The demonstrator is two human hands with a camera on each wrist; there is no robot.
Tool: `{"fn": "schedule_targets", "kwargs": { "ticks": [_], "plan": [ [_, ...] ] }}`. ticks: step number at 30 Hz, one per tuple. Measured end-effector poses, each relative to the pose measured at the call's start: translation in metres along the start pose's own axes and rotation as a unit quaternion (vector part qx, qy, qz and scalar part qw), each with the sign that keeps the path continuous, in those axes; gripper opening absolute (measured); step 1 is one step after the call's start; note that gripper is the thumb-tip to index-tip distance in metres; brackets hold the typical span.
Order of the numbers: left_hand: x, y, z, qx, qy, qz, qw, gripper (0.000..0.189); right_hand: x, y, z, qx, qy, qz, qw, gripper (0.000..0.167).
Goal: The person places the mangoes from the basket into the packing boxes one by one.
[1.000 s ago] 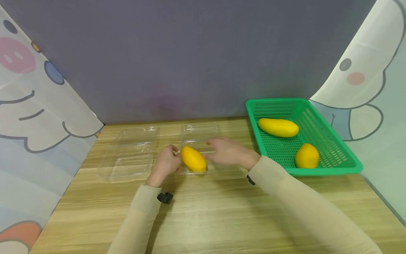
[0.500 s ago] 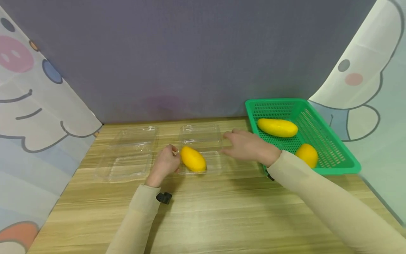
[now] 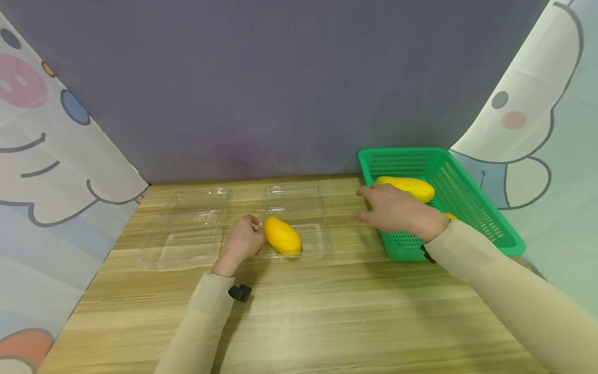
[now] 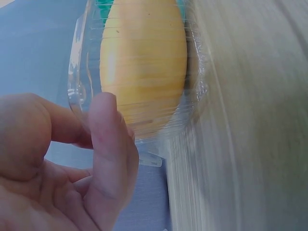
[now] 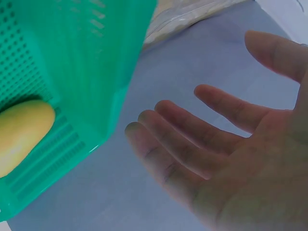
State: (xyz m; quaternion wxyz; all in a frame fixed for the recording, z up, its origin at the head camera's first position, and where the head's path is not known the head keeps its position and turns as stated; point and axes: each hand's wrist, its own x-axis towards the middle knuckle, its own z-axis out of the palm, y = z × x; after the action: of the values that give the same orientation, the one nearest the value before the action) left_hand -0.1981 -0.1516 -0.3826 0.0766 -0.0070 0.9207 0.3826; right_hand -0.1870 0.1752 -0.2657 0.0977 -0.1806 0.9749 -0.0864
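Observation:
A yellow mango (image 3: 282,236) lies tilted in the left part of an open clear plastic clamshell box (image 3: 314,238), whose lid leans back behind it. My left hand (image 3: 243,239) pinches the box's left edge between thumb and fingers; in the left wrist view the thumb (image 4: 108,130) lies against the clear wall beside the mango. My right hand (image 3: 397,210) hovers over the left side of a green basket (image 3: 394,254), fingers spread, holding nothing. In the basket rests a long yellow fruit (image 3: 418,189); a second yellow fruit (image 3: 449,215) is mostly hidden by my right arm.
Another open clear clamshell box (image 3: 189,245) stands to the left on the wooden table (image 3: 299,322). A grey panel (image 3: 289,93) rises behind the table, with cartoon-printed sheets (image 3: 528,104) at both sides.
My right hand has moved away from the mango and its box, rightward to the basket's left side. The left hand keeps its place at the box edge.

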Motion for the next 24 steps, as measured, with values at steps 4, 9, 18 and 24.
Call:
{"fn": "schedule_targets", "kwargs": {
  "ticks": [4, 9, 18, 24],
  "plan": [
    [0.0, 0.001, 0.0, -0.006, -0.003, 0.001, 1.0, 0.043, -0.007, 0.01, -0.005, -0.012, 0.002, 0.016, 0.9998, 0.069],
    [-0.001, 0.0, -0.001, -0.005, -0.009, -0.001, 0.9999, 0.043, -0.015, 0.022, -0.006, -0.01, 0.002, 0.026, 0.9996, 0.069],
    [0.0, -0.003, -0.001, 0.001, -0.004, -0.001, 1.0, 0.043, -0.024, 0.05, -0.005, -0.01, -0.005, 0.06, 0.9982, 0.077],
    [0.0, -0.004, -0.001, -0.004, -0.003, -0.004, 1.0, 0.042, -0.03, 0.069, -0.001, -0.007, -0.003, 0.069, 0.9976, 0.081]
  ]
}}
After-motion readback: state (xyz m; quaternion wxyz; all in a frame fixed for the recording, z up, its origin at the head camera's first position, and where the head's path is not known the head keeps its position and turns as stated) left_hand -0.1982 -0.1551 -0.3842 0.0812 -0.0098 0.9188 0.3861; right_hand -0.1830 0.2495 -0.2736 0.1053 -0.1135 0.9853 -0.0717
